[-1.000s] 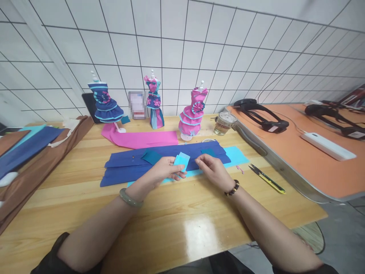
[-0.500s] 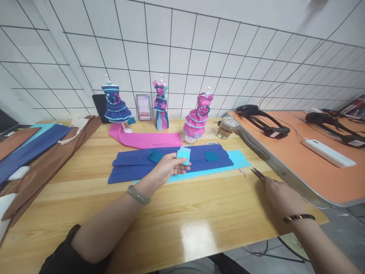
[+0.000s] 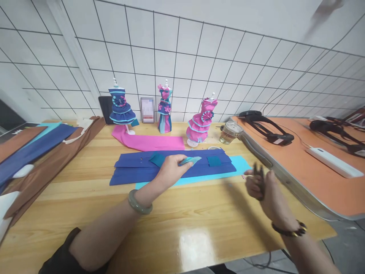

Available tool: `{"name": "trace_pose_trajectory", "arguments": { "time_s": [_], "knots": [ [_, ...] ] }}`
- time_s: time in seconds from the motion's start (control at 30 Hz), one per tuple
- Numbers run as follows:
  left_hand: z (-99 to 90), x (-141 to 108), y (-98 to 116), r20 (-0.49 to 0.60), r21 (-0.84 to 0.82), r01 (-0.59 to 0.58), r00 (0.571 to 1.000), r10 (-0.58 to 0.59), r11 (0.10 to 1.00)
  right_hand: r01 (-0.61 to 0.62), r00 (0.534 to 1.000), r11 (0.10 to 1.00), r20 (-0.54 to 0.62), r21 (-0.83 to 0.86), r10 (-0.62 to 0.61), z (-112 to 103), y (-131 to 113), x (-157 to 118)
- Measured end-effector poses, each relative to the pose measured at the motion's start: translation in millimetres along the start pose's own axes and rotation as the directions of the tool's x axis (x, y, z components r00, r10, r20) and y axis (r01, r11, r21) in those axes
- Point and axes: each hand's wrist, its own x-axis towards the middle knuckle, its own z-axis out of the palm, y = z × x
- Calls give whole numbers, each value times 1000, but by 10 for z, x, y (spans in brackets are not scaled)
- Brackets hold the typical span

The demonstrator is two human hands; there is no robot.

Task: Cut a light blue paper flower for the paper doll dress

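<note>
My left hand (image 3: 172, 170) is closed, pinching a small light-blue paper piece (image 3: 194, 160) between thumb and fingers. It is held above a folded dark-blue sheet (image 3: 131, 175), with a teal square (image 3: 214, 161) to its right and another teal piece (image 3: 156, 159) just behind the hand. A light-blue sheet (image 3: 242, 163) shows from under the dark-blue one. Right of the sheets, my right hand (image 3: 269, 198) is raised over the table, wrapped round dark thread snips (image 3: 259, 176). Their blades are apart, point upward and are blurred by motion.
Three small mannequins in paper dresses, blue (image 3: 121, 110), mixed (image 3: 165, 112) and pink (image 3: 199, 123), stand along the back. A pink strip (image 3: 151, 143) lies before them. A lidded glass (image 3: 229, 133) stands back right. An orange-topped table (image 3: 308, 167) holds headsets. Brown fabric (image 3: 54, 161) lies left.
My right hand has lifted the snips off the tabletop area and turned their blades upward, toward the left hand. The light-blue piece has tilted from face-on to nearly edge-on.
</note>
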Motion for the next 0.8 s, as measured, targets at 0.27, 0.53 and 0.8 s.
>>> {"name": "trace_pose_trajectory", "arguments": {
  "time_s": [0.27, 0.53, 0.8],
  "knots": [
    [-246, -78, 92, 143, 795, -402, 852, 504, 454, -242, 887, 931, 451, 273, 98, 1149, -361, 310],
    [-213, 5, -99, 162, 856, -435, 739, 654, 279, -270, 909, 885, 403, 379, 104, 1421, -190, 454],
    [-161, 84, -69, -99, -139, 67, 992, -81, 988, -118, 907, 977, 419, 178, 34, 1263, -48, 515]
  ]
}}
